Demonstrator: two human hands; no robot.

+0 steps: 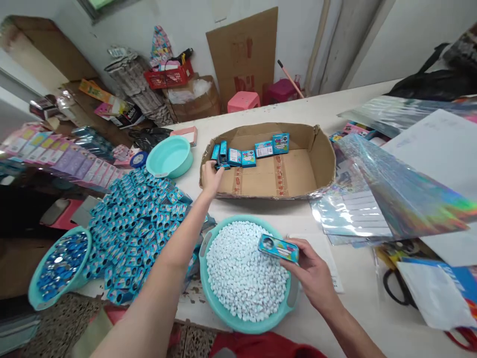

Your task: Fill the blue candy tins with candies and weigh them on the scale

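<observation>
My left hand reaches forward into the shallow cardboard tray, fingers closed on a small blue box at the left end of a row of blue boxes. My right hand holds another small blue box over the right rim of a teal basin full of small white tablets.
A large pile of blue boxes lies left of the basin. A teal basin of blue pieces stands at far left, an empty teal bowl behind the pile. Holographic sheets and scissors lie to the right.
</observation>
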